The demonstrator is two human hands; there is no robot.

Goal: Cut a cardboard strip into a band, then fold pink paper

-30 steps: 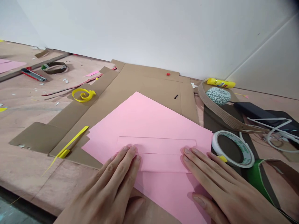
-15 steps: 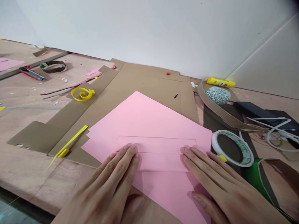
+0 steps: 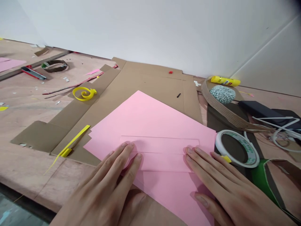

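Note:
Both my hands lie flat on a sheet of pink paper, which rests at an angle on a large brown cardboard sheet. My left hand has its fingertips on the lower left of a folded pink strip. My right hand presses the strip's right end, with its fingers together. Neither hand grips anything. A roll of white double-sided tape lies just beyond my right fingertips, and a thin yellow paper strip lies to the left of the pink sheet.
A yellow paper coil sits on a cardboard strip. Behind the right of the sheet are a yellow glue stick, a twine ball and a cardboard ring. A utility knife lies far left on the wooden table. White wall stands behind.
My left fingers have shifted slightly on the pink strip, and the whole view has moved a little. My right hand stays in nearly the same place on the paper.

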